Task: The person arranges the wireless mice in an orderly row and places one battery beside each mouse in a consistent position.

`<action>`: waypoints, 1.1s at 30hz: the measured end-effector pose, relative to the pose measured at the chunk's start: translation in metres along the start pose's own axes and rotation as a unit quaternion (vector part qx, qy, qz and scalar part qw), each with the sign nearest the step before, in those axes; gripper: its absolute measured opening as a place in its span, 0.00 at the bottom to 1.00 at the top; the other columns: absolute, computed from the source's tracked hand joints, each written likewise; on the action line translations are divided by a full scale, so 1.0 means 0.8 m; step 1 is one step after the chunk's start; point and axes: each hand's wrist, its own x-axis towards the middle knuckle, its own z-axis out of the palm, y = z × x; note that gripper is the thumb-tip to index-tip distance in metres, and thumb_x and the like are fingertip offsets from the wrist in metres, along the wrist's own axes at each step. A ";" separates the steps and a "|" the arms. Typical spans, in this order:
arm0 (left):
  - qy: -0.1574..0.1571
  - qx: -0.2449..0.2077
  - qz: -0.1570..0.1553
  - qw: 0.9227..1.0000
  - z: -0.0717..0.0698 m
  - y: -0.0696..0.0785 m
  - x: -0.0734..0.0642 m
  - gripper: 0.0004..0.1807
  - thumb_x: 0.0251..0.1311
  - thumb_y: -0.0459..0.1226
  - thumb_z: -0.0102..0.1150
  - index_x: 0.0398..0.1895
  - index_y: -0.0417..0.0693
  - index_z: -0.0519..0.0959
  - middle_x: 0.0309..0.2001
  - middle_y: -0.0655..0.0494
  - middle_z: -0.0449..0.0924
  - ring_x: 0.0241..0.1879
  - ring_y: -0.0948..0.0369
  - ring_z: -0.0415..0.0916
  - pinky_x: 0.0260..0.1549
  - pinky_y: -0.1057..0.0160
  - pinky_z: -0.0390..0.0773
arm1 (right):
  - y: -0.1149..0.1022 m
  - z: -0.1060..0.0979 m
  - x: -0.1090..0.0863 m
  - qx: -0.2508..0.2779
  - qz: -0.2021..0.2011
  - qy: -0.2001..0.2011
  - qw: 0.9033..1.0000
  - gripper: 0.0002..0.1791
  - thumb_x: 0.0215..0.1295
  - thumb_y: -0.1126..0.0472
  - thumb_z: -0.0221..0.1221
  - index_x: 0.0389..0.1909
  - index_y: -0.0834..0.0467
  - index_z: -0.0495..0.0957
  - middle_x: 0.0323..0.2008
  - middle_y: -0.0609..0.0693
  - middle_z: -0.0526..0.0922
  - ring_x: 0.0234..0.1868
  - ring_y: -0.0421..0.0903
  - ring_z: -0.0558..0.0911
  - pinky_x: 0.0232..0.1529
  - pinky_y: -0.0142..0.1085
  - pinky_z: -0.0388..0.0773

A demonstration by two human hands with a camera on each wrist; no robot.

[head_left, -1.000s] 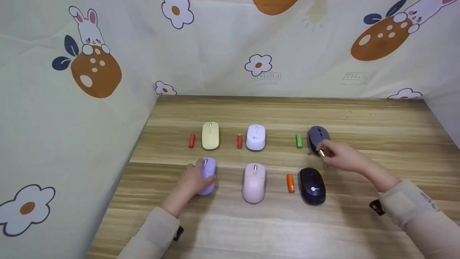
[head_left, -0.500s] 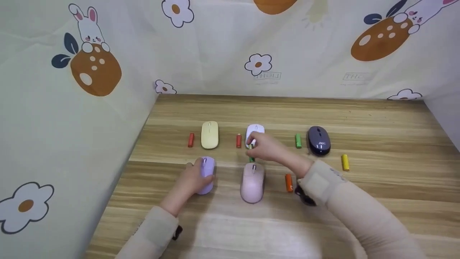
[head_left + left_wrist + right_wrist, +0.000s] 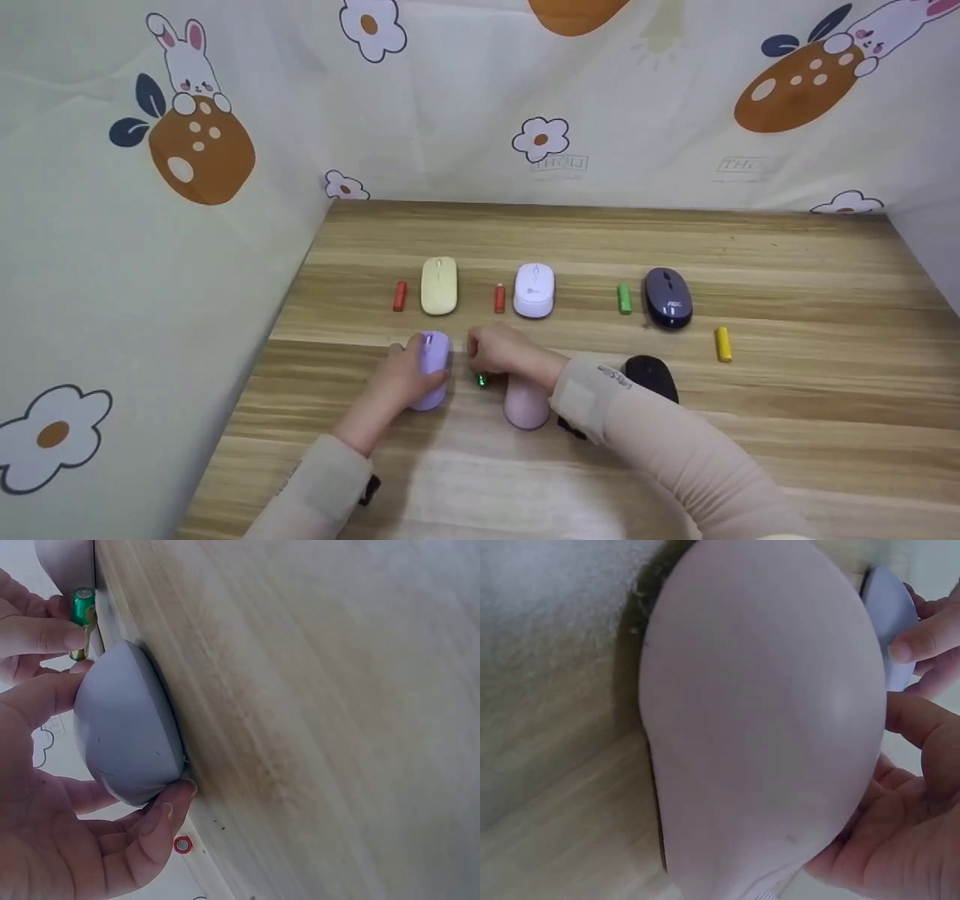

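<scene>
In the head view my left hand (image 3: 394, 381) grips a purple computer mouse (image 3: 439, 351) on the wooden table, with fingers and thumb along its sides. In the left wrist view the purple mouse (image 3: 124, 724) sits between my fingers and thumb. My right hand (image 3: 504, 349) pinches a green battery (image 3: 481, 380) with a gold end, held just right of the purple mouse. The left wrist view shows the green battery (image 3: 83, 606) between thumb and fingers. A pink mouse (image 3: 527, 409) lies below my right hand, its front part hidden by the hand and wrist.
Behind stand a yellow mouse (image 3: 439, 286), a white mouse (image 3: 534, 291) and a dark grey mouse (image 3: 668, 298). Red batteries (image 3: 400, 297), a green one (image 3: 624, 298) and a yellow one (image 3: 723, 344) lie nearby. My right sleeve partly covers a black mouse (image 3: 651, 375).
My right hand has moved left from the dark grey mouse, past the white mouse, carrying the green battery. The yellow battery has come into sight; the orange one is now hidden. My left hand stays put.
</scene>
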 end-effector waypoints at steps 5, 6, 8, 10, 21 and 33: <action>0.003 0.000 0.006 1.000 0.003 0.000 0.000 0.42 0.51 0.47 0.62 0.66 0.37 0.57 0.50 0.29 0.67 0.44 0.42 0.72 0.40 0.47 0.75 | 0.001 0.004 -0.001 -0.031 0.010 0.007 0.999 0.03 0.45 0.63 0.62 0.22 0.56 0.78 0.18 0.44 0.73 0.23 0.41 0.70 0.25 0.35 0.64; 0.003 -0.001 0.008 1.000 0.003 0.000 0.000 0.42 0.51 0.47 0.62 0.66 0.37 0.57 0.50 0.29 0.67 0.44 0.42 0.72 0.40 0.47 0.75 | 0.002 0.005 -0.001 -0.035 0.011 0.007 0.999 0.03 0.44 0.62 0.62 0.21 0.56 0.78 0.17 0.43 0.72 0.22 0.41 0.70 0.25 0.35 0.64; 0.003 -0.002 0.009 1.000 0.004 -0.001 0.000 0.42 0.51 0.46 0.62 0.66 0.37 0.57 0.51 0.29 0.66 0.44 0.42 0.72 0.40 0.47 0.75 | 0.003 0.005 -0.002 -0.040 0.013 0.005 0.999 0.03 0.44 0.61 0.63 0.19 0.55 0.78 0.15 0.41 0.71 0.21 0.40 0.69 0.26 0.36 0.62; 0.003 0.000 0.010 1.000 0.004 -0.001 0.001 0.42 0.51 0.46 0.62 0.66 0.37 0.57 0.51 0.28 0.66 0.44 0.42 0.72 0.40 0.47 0.75 | 0.005 0.006 -0.002 -0.041 0.010 0.002 0.999 0.04 0.45 0.60 0.64 0.18 0.54 0.78 0.14 0.41 0.71 0.21 0.40 0.69 0.25 0.35 0.62; 0.002 -0.004 0.009 1.000 0.002 -0.002 0.001 0.43 0.51 0.47 0.62 0.66 0.38 0.56 0.52 0.28 0.66 0.45 0.41 0.72 0.40 0.46 0.75 | 0.009 0.005 -0.003 -0.038 0.008 0.000 0.999 0.11 0.46 0.53 0.67 0.17 0.54 0.77 0.13 0.42 0.72 0.18 0.40 0.70 0.23 0.34 0.62; -0.002 -0.016 0.003 1.000 0.001 0.000 0.002 0.44 0.50 0.47 0.62 0.67 0.40 0.56 0.53 0.30 0.66 0.46 0.40 0.72 0.41 0.45 0.75 | 0.015 -0.097 -0.047 0.013 -0.023 0.193 0.981 0.12 0.60 0.58 0.53 0.39 0.59 0.79 0.28 0.52 0.81 0.29 0.48 0.77 0.37 0.41 0.72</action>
